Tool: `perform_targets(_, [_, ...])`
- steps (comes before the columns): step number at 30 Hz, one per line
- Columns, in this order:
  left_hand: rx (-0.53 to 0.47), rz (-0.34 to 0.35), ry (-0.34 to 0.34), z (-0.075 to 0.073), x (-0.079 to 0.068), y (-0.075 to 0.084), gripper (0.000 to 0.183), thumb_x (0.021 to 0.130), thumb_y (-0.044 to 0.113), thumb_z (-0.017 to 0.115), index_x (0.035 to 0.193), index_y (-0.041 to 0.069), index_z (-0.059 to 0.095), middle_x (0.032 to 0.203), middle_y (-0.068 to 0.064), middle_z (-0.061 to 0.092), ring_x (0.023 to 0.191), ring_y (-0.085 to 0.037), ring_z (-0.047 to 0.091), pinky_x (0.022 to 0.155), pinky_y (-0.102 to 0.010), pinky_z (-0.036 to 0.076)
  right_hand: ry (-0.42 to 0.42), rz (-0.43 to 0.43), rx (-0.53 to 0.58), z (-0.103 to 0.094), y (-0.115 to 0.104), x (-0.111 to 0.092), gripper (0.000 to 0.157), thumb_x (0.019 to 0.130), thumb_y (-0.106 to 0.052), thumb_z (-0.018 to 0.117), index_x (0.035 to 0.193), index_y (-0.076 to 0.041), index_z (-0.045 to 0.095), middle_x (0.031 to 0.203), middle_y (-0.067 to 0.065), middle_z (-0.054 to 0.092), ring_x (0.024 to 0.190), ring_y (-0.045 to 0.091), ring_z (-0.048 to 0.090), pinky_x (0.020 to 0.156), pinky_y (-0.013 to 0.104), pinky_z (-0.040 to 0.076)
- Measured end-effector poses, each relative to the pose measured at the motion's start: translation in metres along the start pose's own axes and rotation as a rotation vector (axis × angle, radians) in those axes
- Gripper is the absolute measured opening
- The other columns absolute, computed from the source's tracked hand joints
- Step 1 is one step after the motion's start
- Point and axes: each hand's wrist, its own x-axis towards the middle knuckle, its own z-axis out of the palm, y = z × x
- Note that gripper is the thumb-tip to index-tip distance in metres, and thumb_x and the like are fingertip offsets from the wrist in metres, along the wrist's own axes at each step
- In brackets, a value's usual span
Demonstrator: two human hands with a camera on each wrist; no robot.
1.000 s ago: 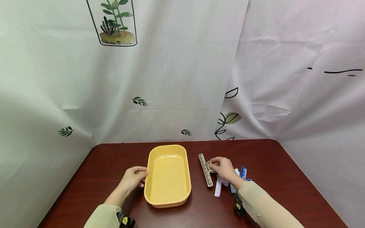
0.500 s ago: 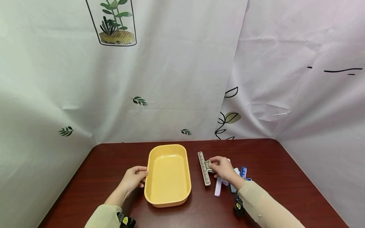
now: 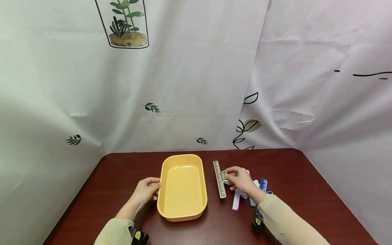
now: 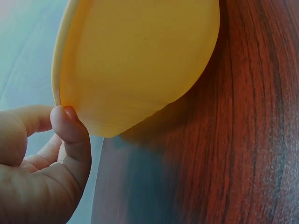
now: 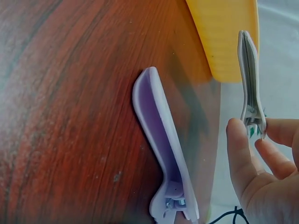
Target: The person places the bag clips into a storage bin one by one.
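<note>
The right hand [image 3: 241,181] angles inward over the table [image 3: 122,170], thumb and finger just a clip's handles apart, pinching a beige clip [image 3: 219,180] right of the yellow tray [image 3: 183,192]. The left hand [image 3: 143,191] pinches the tray's left rim. Near the right wrist lie a lilac clip [image 3: 235,200] and a blue clip [image 3: 263,184].

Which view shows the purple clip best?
Right wrist: the purple clip appears large, close and unblocked. Head shows it small, partly behind the right hand; the left wrist view doesn't show it.
</note>
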Motion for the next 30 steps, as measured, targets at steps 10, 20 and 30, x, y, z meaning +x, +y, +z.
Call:
perform_targets(10, [-0.012, -0.01, -0.001, 0.0, -0.001, 0.0, 0.03, 0.092, 0.008, 0.054, 0.118, -0.008, 0.055, 0.078, -0.007, 0.061, 0.06, -0.013, 0.054, 0.05, -0.022, 0.047, -0.008, 0.009, 0.035, 0.002, -0.006, -0.003, 0.032, 0.089, -0.008, 0.061, 0.118, 0.006, 0.057, 0.087, 0.013, 0.065, 0.064, 0.015, 0.061, 0.052, 0.034, 0.056])
perform_targets(20, [-0.012, -0.003, -0.001, 0.001, 0.0, 0.0, 0.03, 0.092, 0.007, 0.054, 0.117, -0.009, 0.054, 0.077, -0.008, 0.06, 0.059, -0.013, 0.053, 0.048, -0.022, 0.045, -0.028, -0.003, 0.056, 0.003, -0.008, -0.003, 0.032, 0.09, -0.009, 0.06, 0.118, 0.005, 0.056, 0.087, 0.012, 0.066, 0.066, 0.016, 0.063, 0.054, 0.034, 0.057])
perform_targets(30, [-0.022, -0.009, -0.004, 0.001, 0.002, -0.002, 0.029, 0.092, 0.008, 0.055, 0.116, -0.008, 0.054, 0.075, -0.005, 0.058, 0.059, -0.013, 0.053, 0.047, -0.023, 0.045, -0.06, -0.01, 0.09, 0.007, -0.012, -0.004, 0.034, 0.089, -0.01, 0.06, 0.119, 0.006, 0.056, 0.086, 0.01, 0.066, 0.066, 0.015, 0.064, 0.055, 0.035, 0.057])
